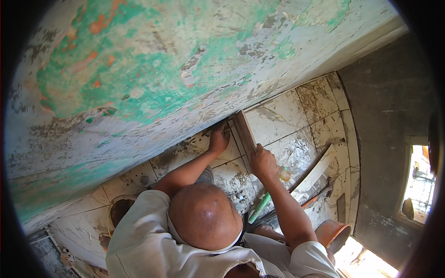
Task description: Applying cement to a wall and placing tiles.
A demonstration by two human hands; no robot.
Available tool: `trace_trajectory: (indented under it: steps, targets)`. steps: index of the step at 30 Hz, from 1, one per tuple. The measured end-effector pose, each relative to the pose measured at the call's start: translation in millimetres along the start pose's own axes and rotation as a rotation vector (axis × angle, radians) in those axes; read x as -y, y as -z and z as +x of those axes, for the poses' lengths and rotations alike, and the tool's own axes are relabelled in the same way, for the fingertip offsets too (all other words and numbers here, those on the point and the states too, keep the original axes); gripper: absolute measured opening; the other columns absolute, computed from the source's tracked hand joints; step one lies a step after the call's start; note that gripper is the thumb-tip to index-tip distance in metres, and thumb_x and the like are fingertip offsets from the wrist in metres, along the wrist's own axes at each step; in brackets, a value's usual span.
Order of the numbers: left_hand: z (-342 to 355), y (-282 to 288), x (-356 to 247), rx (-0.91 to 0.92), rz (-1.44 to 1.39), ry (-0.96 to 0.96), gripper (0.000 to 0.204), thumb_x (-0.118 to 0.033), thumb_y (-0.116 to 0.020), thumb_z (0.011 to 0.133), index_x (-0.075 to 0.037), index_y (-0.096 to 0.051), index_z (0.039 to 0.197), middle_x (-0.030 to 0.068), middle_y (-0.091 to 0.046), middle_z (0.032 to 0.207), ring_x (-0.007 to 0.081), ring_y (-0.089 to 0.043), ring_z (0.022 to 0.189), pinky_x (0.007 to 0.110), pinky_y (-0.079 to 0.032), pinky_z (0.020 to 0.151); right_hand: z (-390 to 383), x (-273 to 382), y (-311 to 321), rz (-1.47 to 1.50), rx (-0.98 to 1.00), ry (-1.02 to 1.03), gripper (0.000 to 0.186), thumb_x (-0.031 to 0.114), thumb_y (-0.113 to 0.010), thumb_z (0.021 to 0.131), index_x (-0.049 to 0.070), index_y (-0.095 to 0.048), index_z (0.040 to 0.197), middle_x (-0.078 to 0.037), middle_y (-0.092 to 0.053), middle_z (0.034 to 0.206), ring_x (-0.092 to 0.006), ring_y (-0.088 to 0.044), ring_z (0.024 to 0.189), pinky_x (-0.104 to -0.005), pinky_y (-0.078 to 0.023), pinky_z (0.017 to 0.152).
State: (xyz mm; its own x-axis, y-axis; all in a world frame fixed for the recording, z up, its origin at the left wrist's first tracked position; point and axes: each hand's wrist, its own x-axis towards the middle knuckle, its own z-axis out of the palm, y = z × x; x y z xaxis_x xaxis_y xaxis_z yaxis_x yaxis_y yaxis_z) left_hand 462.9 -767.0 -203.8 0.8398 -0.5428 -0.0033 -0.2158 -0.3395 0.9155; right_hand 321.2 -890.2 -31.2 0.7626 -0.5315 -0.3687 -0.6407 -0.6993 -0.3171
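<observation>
My right hand (263, 163) is wrapped around the near end of a long, flat, brown wooden piece (244, 129). Its far end touches down where the tiled floor meets the wall. Close beside that end, my left hand (219, 138) is low at the foot of the wall with its fingers curled. What those fingers hold, if anything, is hidden. Wet, dirty tiles (273, 121) with a marbled pattern lie under both hands. Nearer than my right hand, a green stick-like thing (258, 208) rests on the floor.
A peeling green and white wall (153, 69) rises along the left and far side. To the right lie a pale strip (315, 172) and an orange-handled tool (309, 202). An orange bucket (330, 231) stands near the dark right wall (384, 106); a yellow-rimmed container (121, 209) sits at left.
</observation>
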Motion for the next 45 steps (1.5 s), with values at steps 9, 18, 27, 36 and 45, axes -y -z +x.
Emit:
trace_trajectory:
  steps: [9, 18, 27, 36, 45]
  targets:
    - [5, -1, 0, -0.023, 0.036, -0.028, 0.051, -0.002, -0.062, 0.086, 0.002, -0.056, 0.136, 0.0288, -0.060, 0.129, 0.0466, -0.056, 0.120, 0.047, -0.048, 0.099, 6, 5, 2, 0.008, 0.026, -0.021, 0.029, 0.026, -0.055, 0.094, -0.001, -0.061, 0.102, -0.028, -0.069, 0.084, -0.0470, -0.068, 0.080, -0.0551, -0.054, 0.077]
    - [6, -3, -8, -0.078, 0.000, -0.046, 0.049, -0.001, -0.061, 0.087, 0.001, -0.057, 0.135, 0.0271, -0.063, 0.124, 0.0451, -0.059, 0.116, 0.048, -0.049, 0.097, 6, 1, -6, -0.011, 0.003, -0.034, 0.031, 0.027, -0.055, 0.094, -0.001, -0.062, 0.106, -0.028, -0.070, 0.085, -0.0463, -0.069, 0.081, -0.0549, -0.055, 0.077]
    - [2, 1, -30, -0.241, 0.103, -0.167, 0.040, -0.006, -0.062, 0.090, 0.000, -0.061, 0.129, 0.0249, -0.065, 0.110, 0.0434, -0.061, 0.104, 0.051, -0.050, 0.088, 4, 5, -3, -0.039, -0.054, 0.004, 0.032, 0.030, -0.053, 0.094, 0.000, -0.061, 0.097, -0.029, -0.069, 0.084, -0.0490, -0.068, 0.081, -0.0568, -0.054, 0.077]
    - [1, -1, -32, -0.238, 0.090, -0.138, 0.043, -0.008, -0.063, 0.088, 0.000, -0.060, 0.130, 0.0260, -0.064, 0.114, 0.0459, -0.061, 0.104, 0.051, -0.050, 0.089, 6, 4, -5, -0.026, -0.045, -0.011, 0.033, 0.031, -0.052, 0.096, 0.000, -0.062, 0.094, -0.029, -0.069, 0.086, -0.0488, -0.068, 0.084, -0.0570, -0.054, 0.077]
    - [-2, 4, -55, -0.198, 0.199, -0.215, 0.048, -0.006, -0.065, 0.086, 0.002, -0.058, 0.132, 0.0255, -0.061, 0.124, 0.0438, -0.057, 0.114, 0.048, -0.046, 0.097, 4, 10, 4, -0.013, 0.035, -0.054, 0.028, 0.028, -0.052, 0.096, 0.002, -0.061, 0.101, -0.028, -0.070, 0.091, -0.0473, -0.069, 0.088, -0.0557, -0.055, 0.080]
